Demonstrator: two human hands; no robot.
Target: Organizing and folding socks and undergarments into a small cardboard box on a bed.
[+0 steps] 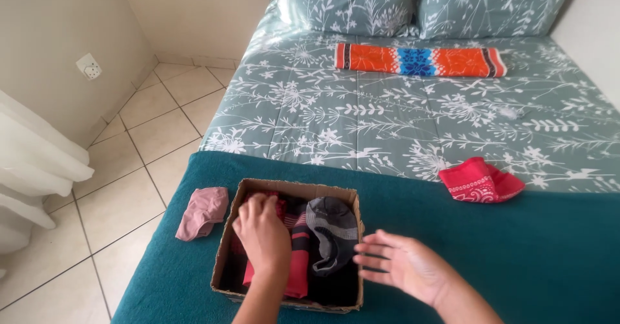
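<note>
Pinching red cloth (296, 269), the left hand (261, 233) may topple the grey sock (330, 233); right hand (403, 266) hovers, fingers spread.

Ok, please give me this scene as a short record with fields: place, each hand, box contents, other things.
place: bed with floral cover and teal blanket
box: open cardboard box on the blanket
left hand: left hand inside the box, on red cloth
right hand: right hand open, fingers spread, beside the box, holding nothing
box contents: red cloth, grey cap-like piece, dark cloth
other things: pink cloth left of box; red patterned cloth; orange and blue towel; two pillows
</note>
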